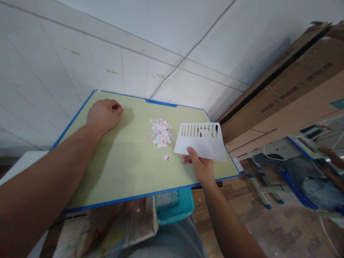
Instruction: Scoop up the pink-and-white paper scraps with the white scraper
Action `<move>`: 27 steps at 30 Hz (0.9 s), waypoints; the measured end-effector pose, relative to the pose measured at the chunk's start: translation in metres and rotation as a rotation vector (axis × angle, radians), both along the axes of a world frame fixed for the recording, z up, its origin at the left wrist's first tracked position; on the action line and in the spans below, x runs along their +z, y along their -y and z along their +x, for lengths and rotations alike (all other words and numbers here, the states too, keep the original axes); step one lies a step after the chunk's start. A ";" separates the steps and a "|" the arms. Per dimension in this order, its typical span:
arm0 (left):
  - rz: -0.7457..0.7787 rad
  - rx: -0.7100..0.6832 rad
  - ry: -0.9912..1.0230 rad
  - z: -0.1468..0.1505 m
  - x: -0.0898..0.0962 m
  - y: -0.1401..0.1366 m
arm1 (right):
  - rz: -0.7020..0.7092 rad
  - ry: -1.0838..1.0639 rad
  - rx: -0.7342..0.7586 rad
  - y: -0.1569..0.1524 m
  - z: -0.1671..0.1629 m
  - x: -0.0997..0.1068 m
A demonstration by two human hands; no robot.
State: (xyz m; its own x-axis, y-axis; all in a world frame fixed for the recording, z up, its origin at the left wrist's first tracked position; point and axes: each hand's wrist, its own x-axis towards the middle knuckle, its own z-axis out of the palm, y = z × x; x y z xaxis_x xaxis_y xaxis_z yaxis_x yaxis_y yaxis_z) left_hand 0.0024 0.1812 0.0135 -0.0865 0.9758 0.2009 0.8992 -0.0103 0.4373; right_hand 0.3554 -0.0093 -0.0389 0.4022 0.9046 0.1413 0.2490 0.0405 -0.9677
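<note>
My right hand point(200, 166) grips the lower edge of a white flat card point(201, 146) with a row of long slots along its far side, thumb on top. The card is held over the right part of a pale green desktop point(126, 168) with a blue rim. Left of the card lies a heap of small white and pink paper scraps point(161, 134). One loose scrap point(167, 157) lies nearer to me. Over the desk's far left, my left hand point(103, 114) is closed with fingertips pinched together; I cannot see what they hold, if anything.
A white wall point(129, 68) with a cable stands behind the desk. Tall cardboard point(285, 93) leans at the right. Below the front edge is a teal bin point(176, 215) with grey contents. Another person's hand point(325, 150) shows at a desk far right.
</note>
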 end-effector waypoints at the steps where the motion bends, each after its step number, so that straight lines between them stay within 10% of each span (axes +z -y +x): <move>1: 0.001 0.000 -0.001 0.001 0.000 0.000 | -0.005 0.016 0.013 -0.002 -0.001 0.000; 16: 0.042 0.025 0.053 0.000 -0.013 -0.008 | -0.007 0.043 -0.006 0.023 0.011 0.004; 27: 0.002 0.023 0.027 0.003 -0.003 -0.003 | 0.019 -0.001 0.003 -0.018 0.001 0.009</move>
